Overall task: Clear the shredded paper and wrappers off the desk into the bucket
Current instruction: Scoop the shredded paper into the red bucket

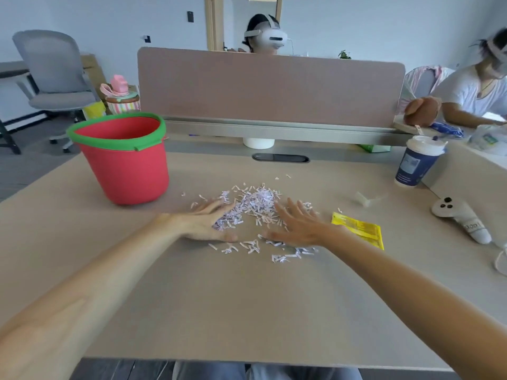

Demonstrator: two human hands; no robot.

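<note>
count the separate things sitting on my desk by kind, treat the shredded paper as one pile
Red plastic bucket with green rim: 1
Pile of pale shredded paper: 1
Yellow foil wrapper: 1
Small clear crumpled wrapper: 1
Dark blue paper cup with white lid: 1
White handheld controller: 1
Total: 6

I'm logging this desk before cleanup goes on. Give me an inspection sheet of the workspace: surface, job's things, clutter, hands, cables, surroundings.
Surface: beige desk, front part bare, a divider along the back.
Job's things: shredded paper heaped mid-desk, strays nearer the front; yellow wrapper flat to its right; clear wrapper beyond; red bucket upright at back left, no paper seen inside.
Clutter: lidded cup at right; white controller at the right edge.
Hands: left hand and right hand open, flanking the heap, holding nothing.
Cables: white cord at the right edge.
Surroundings: office chair at left; two people at neighbouring desks.
</note>
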